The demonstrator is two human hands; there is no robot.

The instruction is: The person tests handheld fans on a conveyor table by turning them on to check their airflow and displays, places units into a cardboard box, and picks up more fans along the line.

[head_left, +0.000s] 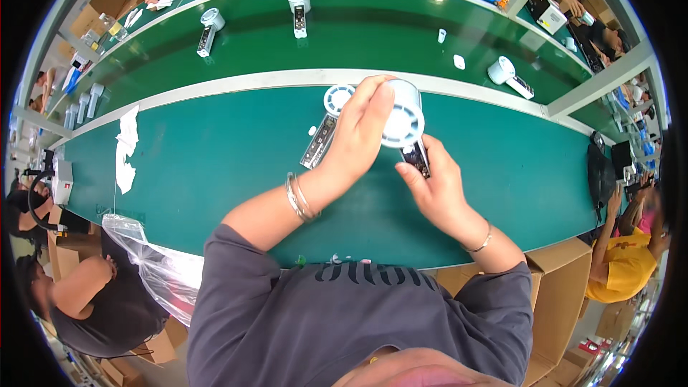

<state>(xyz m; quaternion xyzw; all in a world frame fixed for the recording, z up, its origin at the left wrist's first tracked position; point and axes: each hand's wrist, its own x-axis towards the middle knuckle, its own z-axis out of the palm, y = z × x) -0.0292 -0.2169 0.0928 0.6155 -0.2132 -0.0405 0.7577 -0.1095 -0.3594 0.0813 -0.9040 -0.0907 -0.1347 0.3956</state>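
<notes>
Two-handed, gripping a white device (405, 116); clasping its round head (401, 131) with left hand (362, 125); pinching its dark handle (416, 157) with right hand (438, 185).

- Clock centre: the held device (403, 127), between left hand (358, 129) and right hand (441, 185), above the worktable (236, 140).
- Nine o'clock, on the worktable: second device (319, 143); farther out, paper tissue (126, 145).
- Eight o'clock: plastic bag (159, 254), at the worktable's near edge.
- Twelve o'clock, behind the worktable: bench (365, 43), with third device (207, 37) at ten, fourth device (299, 18) at half past ten, fifth device (503, 71) at two.
- Half past four: cardboard box (559, 297).
</notes>
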